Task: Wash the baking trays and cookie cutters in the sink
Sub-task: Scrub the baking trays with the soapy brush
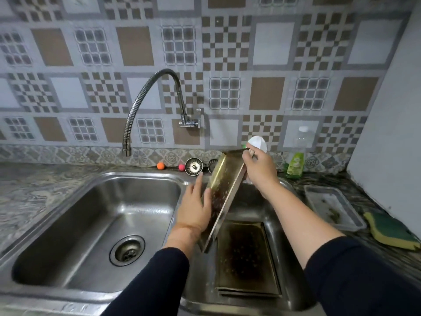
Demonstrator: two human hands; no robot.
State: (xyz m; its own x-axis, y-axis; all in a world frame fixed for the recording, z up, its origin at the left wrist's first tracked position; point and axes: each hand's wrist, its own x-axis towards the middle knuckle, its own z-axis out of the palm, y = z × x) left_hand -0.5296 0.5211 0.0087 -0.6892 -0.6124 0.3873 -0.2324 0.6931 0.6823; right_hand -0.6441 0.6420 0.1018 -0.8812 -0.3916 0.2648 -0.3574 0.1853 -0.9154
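A dirty metal baking tray (224,190) stands tilted on its edge over the divider between the two sink basins. My right hand (258,167) grips its far top corner. My left hand (194,206) lies flat against its left side, fingers straight. A second dark, stained baking tray (246,258) lies flat in the right basin, with at least one more tray edge under it. The left basin (95,224) holds only its drain. No cookie cutters are visible.
A flexible faucet (145,106) hangs over the left basin, no water running. On the counter: a white plastic tray (335,206), a yellow-green sponge (391,231), a green soap bottle (296,163), two sink strainers (193,166), and two small balls (160,165).
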